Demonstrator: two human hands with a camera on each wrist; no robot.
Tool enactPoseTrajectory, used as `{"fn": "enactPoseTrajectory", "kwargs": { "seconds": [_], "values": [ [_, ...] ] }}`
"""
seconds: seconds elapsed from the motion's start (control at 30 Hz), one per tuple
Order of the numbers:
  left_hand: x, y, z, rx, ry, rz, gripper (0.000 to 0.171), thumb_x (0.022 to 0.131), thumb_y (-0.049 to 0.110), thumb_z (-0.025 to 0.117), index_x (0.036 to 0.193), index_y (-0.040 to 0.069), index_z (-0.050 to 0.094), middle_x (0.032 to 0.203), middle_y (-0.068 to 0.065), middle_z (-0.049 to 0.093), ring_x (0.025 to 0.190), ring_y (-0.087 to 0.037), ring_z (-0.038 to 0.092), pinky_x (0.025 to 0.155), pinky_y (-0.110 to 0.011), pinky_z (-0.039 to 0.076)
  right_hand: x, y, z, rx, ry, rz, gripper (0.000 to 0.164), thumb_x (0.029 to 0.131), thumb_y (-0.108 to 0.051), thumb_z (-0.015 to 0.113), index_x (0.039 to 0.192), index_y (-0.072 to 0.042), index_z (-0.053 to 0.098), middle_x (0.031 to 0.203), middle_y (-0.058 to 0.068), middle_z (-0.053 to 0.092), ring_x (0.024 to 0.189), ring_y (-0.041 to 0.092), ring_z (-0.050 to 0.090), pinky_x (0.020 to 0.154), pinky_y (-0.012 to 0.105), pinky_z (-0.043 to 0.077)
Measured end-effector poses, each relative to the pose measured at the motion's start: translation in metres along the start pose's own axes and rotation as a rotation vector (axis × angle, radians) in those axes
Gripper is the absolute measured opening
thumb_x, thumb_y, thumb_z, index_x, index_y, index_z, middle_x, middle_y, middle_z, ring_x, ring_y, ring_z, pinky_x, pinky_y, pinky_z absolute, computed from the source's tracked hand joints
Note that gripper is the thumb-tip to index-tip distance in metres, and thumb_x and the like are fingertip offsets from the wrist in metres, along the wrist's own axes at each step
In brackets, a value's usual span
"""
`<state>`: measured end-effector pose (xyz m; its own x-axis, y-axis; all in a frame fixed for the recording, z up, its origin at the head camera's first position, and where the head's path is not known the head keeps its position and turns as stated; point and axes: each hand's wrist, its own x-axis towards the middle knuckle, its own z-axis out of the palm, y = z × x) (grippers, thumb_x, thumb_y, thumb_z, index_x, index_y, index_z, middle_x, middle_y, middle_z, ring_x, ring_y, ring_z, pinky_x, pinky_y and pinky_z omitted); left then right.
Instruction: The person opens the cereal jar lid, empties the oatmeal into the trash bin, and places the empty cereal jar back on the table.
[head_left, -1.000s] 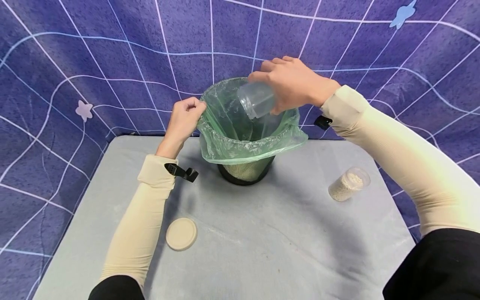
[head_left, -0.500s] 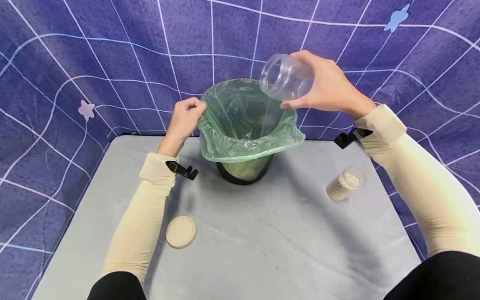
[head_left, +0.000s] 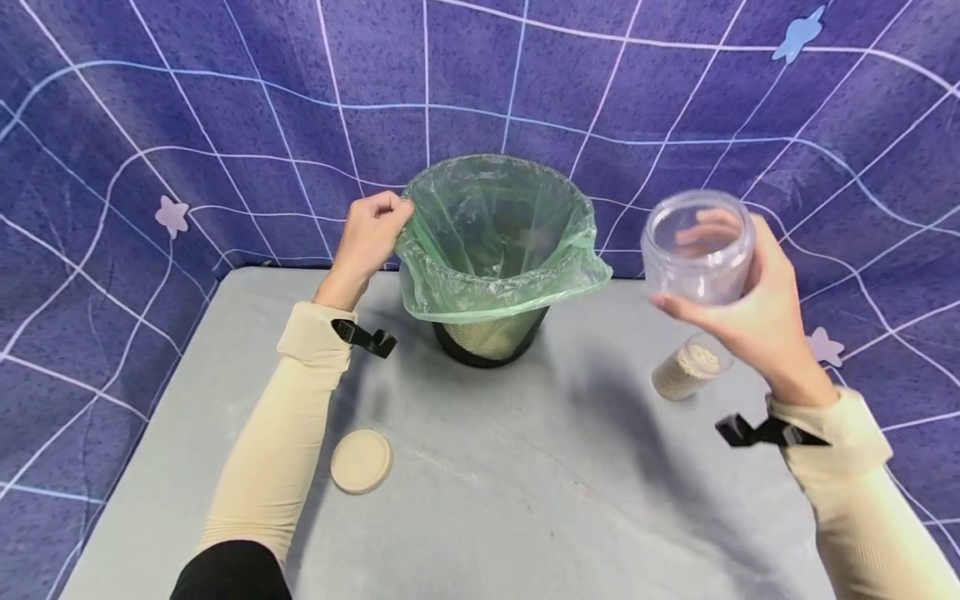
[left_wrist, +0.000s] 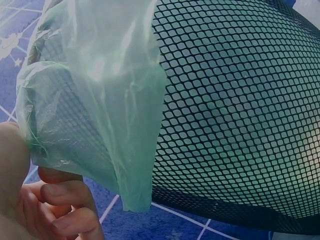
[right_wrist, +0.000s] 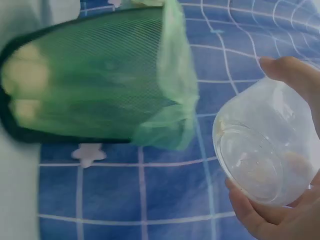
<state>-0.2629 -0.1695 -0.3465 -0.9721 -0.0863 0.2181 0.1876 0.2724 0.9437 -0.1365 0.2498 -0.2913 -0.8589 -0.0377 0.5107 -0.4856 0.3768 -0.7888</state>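
My left hand point(head_left: 369, 233) pinches the edge of a thin green bin bag point(head_left: 480, 300) at the left rim of a mesh waste bin point(head_left: 491, 337). In the left wrist view the thumb and curled fingers point(left_wrist: 67, 195) sit at the bag's folded-over edge. Right of the bin, my right hand point(head_left: 765, 317) grips a clear plastic jar point(head_left: 693, 279) round its side, mouth upward and lidless. No contents show in this jar apart from a few small specks near its base in the right wrist view. Below it on the table stands a smaller clear container of pale grains point(head_left: 690, 368).
A round beige lid point(head_left: 361, 461) lies flat on the grey table point(head_left: 487, 500), near my left forearm. Purple cloth point(head_left: 285, 150) with a wavy grid hangs right behind the bin and down the left side.
My right hand has carried the clear jar out of the bin's mouth to the right and nearer, turning it from tipped down to mouth up. The left hand has stayed at the rim.
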Motion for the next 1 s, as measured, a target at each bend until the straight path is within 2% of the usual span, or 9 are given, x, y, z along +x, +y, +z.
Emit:
{"fn": "enactPoseTrajectory", "kwargs": {
  "seconds": [0.13, 0.23, 0.37, 0.5, 0.7, 0.83, 1.0],
  "values": [
    [-0.001, 0.000, 0.002, -0.001, -0.009, -0.004, 0.028, 0.098, 0.021, 0.062, 0.071, 0.017, 0.057, 0.064, 0.010, 0.046, 0.064, -0.012, 0.044, 0.062, -0.030, 0.036, -0.043, 0.031, 0.000, 0.090, -0.002, 0.056, 0.091, 0.062, 0.021, 0.091, 0.144, 0.000, 0.057, 0.128, 0.017, 0.069, 0.117, 0.024, 0.066, 0.099, 0.024, 0.051],
    [-0.001, 0.001, 0.004, 0.009, -0.015, -0.007, 0.028, 0.098, 0.021, 0.062, 0.071, 0.017, 0.057, 0.063, 0.010, 0.046, 0.065, -0.013, 0.043, 0.063, -0.030, 0.035, -0.076, 0.048, 0.015, 0.078, -0.059, 0.127, 0.089, 0.065, 0.017, 0.093, 0.144, -0.001, 0.055, 0.129, 0.015, 0.068, 0.118, 0.023, 0.067, 0.100, 0.024, 0.053],
    [-0.001, 0.001, 0.004, 0.015, -0.011, -0.005, 0.027, 0.098, 0.021, 0.062, 0.071, 0.017, 0.056, 0.063, 0.010, 0.046, 0.066, -0.014, 0.044, 0.065, -0.031, 0.036, -0.113, 0.067, 0.052, 0.071, -0.189, 0.230, 0.086, 0.071, 0.004, 0.097, 0.144, -0.006, 0.053, 0.134, 0.011, 0.066, 0.123, 0.027, 0.065, 0.103, 0.026, 0.052],
    [0.000, 0.002, 0.001, 0.011, -0.010, 0.002, 0.028, 0.099, 0.021, 0.062, 0.071, 0.017, 0.056, 0.065, 0.009, 0.045, 0.067, -0.015, 0.044, 0.066, -0.031, 0.036, -0.140, 0.080, 0.099, 0.143, -0.302, 0.298, 0.090, 0.071, -0.008, 0.100, 0.146, -0.012, 0.051, 0.141, 0.010, 0.064, 0.128, 0.032, 0.062, 0.109, 0.036, 0.049],
    [-0.001, 0.001, -0.002, 0.025, -0.002, 0.002, 0.029, 0.100, 0.022, 0.062, 0.072, 0.016, 0.057, 0.066, 0.009, 0.047, 0.065, -0.014, 0.044, 0.064, -0.031, 0.036, -0.166, 0.086, 0.161, 0.191, -0.384, 0.308, 0.097, 0.068, -0.021, 0.103, 0.149, -0.022, 0.049, 0.140, 0.006, 0.065, 0.127, 0.029, 0.063, 0.110, 0.057, 0.047],
    [0.000, 0.001, -0.001, 0.032, -0.005, -0.003, 0.029, 0.100, 0.023, 0.062, 0.072, 0.016, 0.057, 0.067, 0.009, 0.049, 0.066, -0.014, 0.045, 0.064, -0.031, 0.037, -0.171, 0.090, 0.188, 0.150, -0.415, 0.300, 0.098, 0.065, -0.031, 0.105, 0.147, -0.028, 0.050, 0.138, 0.001, 0.065, 0.128, 0.022, 0.062, 0.112, 0.053, 0.045],
    [-0.001, 0.001, -0.001, 0.027, -0.006, -0.008, 0.029, 0.100, 0.024, 0.062, 0.073, 0.015, 0.058, 0.067, 0.009, 0.048, 0.065, -0.014, 0.045, 0.063, -0.031, 0.037, -0.168, 0.092, 0.209, 0.112, -0.431, 0.297, 0.099, 0.063, -0.037, 0.105, 0.145, -0.026, 0.051, 0.138, 0.002, 0.064, 0.128, 0.020, 0.061, 0.112, 0.051, 0.044]
  ]
}}
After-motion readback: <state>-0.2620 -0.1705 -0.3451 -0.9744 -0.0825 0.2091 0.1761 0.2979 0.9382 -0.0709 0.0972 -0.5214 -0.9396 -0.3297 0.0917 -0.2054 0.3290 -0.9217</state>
